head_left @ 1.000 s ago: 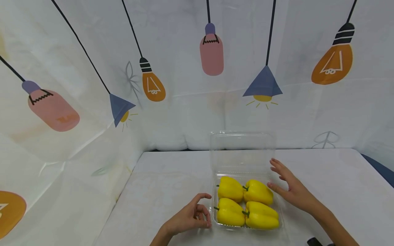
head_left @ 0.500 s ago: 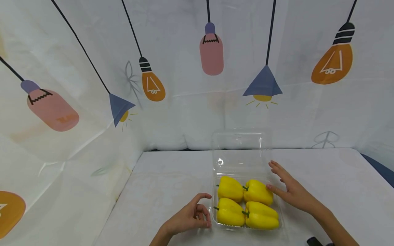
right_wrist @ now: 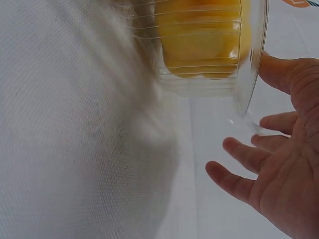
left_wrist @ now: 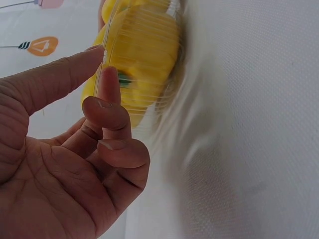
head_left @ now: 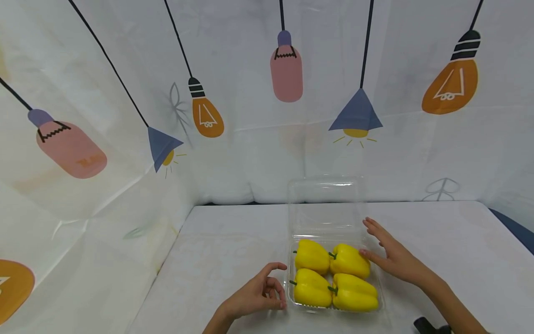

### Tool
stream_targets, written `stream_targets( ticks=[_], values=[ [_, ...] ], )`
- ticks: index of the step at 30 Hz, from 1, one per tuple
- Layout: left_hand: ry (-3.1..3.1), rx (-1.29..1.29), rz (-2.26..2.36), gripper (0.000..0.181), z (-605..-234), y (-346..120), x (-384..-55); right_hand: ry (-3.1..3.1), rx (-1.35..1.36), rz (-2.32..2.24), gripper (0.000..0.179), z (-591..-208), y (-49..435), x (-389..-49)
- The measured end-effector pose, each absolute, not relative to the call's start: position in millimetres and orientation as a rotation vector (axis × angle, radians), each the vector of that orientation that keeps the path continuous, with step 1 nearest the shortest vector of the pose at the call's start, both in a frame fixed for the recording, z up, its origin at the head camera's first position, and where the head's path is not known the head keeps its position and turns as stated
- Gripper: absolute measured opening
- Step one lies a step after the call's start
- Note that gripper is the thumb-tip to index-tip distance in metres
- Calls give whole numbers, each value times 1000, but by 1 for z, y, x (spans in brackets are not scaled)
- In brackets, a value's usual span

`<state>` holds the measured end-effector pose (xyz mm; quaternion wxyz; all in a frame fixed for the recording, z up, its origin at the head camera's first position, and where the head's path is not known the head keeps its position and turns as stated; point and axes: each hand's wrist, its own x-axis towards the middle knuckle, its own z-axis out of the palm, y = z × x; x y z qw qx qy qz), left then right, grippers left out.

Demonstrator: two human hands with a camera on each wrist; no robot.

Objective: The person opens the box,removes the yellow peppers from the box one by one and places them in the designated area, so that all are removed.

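Clear plastic clamshell box [head_left: 333, 304]: it sits on your white worktop [head_left: 233, 260], near edge, centre-right, and bears no label or brand that can be read. Its lid [head_left: 327, 206] stands open and upright at the far side.

Contents: four yellow bell peppers [head_left: 331, 274] with green stems, two by two, touching one another.

Your left hand [head_left: 256, 297]: it rests on the worktop just left of the box. The grip is loose and grasps nothing; in the left wrist view the fingers [left_wrist: 107, 112] curl and the fingertips lie against the box's ribbed wall [left_wrist: 144, 64].

Your right hand [head_left: 394, 260]: it lies at the right side of the box, released, fingers straight and spread. In the right wrist view the box rim [right_wrist: 251, 64] lies against the thumb side of the hand [right_wrist: 279, 184]; whether the fingers touch the lid cannot be told.

Backdrop [head_left: 250, 93]: white cloth printed with hanging lamps and bulbs in orange, pink and blue. No readable writing on it.

Small dark object [head_left: 429, 326]: bottom edge, by your right forearm; too little shows to name it.
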<state>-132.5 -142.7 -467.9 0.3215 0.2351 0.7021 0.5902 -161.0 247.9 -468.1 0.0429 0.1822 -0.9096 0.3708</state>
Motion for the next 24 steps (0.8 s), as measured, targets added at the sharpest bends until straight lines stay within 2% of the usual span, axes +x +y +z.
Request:
stream_targets(
  ticks=[24],
  values=[
    [1830, 610, 1548, 69, -466, -142, -133, -2910, 505, 1173, 79, -466, 250, -169]
  ],
)
